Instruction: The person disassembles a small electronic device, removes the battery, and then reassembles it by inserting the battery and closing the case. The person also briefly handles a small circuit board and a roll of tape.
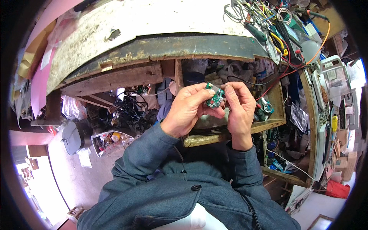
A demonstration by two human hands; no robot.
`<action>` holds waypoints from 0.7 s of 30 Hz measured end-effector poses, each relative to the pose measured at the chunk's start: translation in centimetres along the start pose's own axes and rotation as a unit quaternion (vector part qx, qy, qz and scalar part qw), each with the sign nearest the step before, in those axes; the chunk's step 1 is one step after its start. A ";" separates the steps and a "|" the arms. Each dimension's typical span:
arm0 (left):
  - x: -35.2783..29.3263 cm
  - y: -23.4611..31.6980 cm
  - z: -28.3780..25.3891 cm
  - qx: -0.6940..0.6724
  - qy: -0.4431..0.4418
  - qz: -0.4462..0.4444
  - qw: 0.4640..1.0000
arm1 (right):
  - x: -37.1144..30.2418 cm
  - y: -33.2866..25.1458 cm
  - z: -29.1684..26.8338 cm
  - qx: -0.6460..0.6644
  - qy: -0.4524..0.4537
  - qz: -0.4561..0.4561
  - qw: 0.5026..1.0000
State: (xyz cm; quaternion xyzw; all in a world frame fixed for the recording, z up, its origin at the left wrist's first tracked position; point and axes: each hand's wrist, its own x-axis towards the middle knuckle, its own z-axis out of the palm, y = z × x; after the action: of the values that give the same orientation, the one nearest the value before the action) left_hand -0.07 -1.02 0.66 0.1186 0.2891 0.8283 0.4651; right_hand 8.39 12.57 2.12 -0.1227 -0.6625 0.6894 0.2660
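Note:
A small green circuit board (215, 98) with tiny mounted parts is held up between my two hands, over an open wooden drawer (230, 132). My left hand (187, 105) is closed on the board's left side, its thumb lying across the upper face. On the other side my right hand (240, 109) pinches the right edge with thumb and forefinger. Part of the board's edge and whatever lies behind it are covered by my fingers.
Beyond the drawer runs a worn workbench (161, 46) with a pale top. Tangled wires (264, 15), a handheld meter (292, 33) and a green-handled tool (256, 33) crowd its right end. A box of odds and ends (112, 141) stands on the floor at left.

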 end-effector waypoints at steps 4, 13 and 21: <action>-0.4 -0.4 0.0 0.010 0.004 0.015 1.000 | -0.3 -0.7 0.7 0.011 0.022 0.042 0.999; -4.5 1.2 -2.7 -0.064 -0.101 -0.008 0.993 | -0.7 0.3 0.5 -0.089 -0.047 -0.017 0.995; -10.7 -1.9 -18.6 -0.055 0.205 -0.014 0.977 | -0.7 -3.9 3.5 -0.306 -0.324 -0.108 0.889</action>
State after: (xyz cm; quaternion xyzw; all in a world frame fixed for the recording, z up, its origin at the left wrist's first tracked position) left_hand -1.67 -16.06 -14.67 -0.0835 0.3343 0.8431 0.4129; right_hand 7.97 9.18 6.15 0.1042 -0.8990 0.4213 0.0589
